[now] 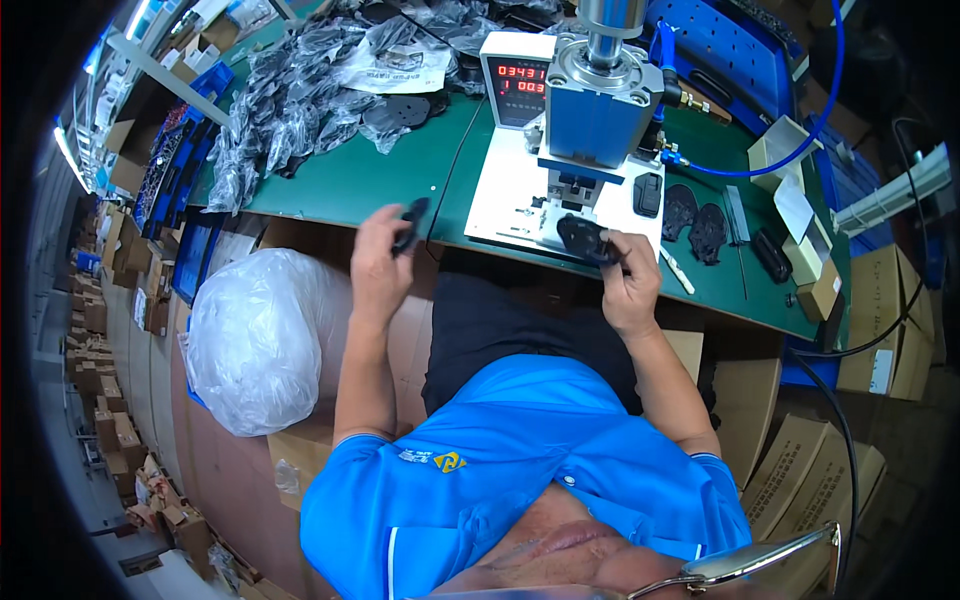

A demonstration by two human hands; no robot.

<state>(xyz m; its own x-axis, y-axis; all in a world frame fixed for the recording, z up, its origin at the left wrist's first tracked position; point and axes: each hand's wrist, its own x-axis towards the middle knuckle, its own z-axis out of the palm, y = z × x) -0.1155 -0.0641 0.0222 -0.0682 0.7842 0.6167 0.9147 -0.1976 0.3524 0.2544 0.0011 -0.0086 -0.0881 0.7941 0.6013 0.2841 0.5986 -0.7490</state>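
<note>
Between the fingers of my left hand (380,258) is a small black plastic part (411,224), held upright near the table's front edge. My right hand (630,282) grips another flat black plastic part (583,238) with rounded ends, at the front of the press's white base plate (490,208). Above that part stands the blue and silver press (592,115), its small metal fixture (545,215) just behind. A black oblong piece (647,195) lies on the right of the base plate. Two more dark flat parts (694,222) rest on the green table to its right.
Many black parts in clear bags (310,90) pile up at the back left of the green table (330,190). A display box (516,80) stands beside the press. A white pen-like tool (677,270) lies at right. A large clear plastic bag (255,340) stands left of me.
</note>
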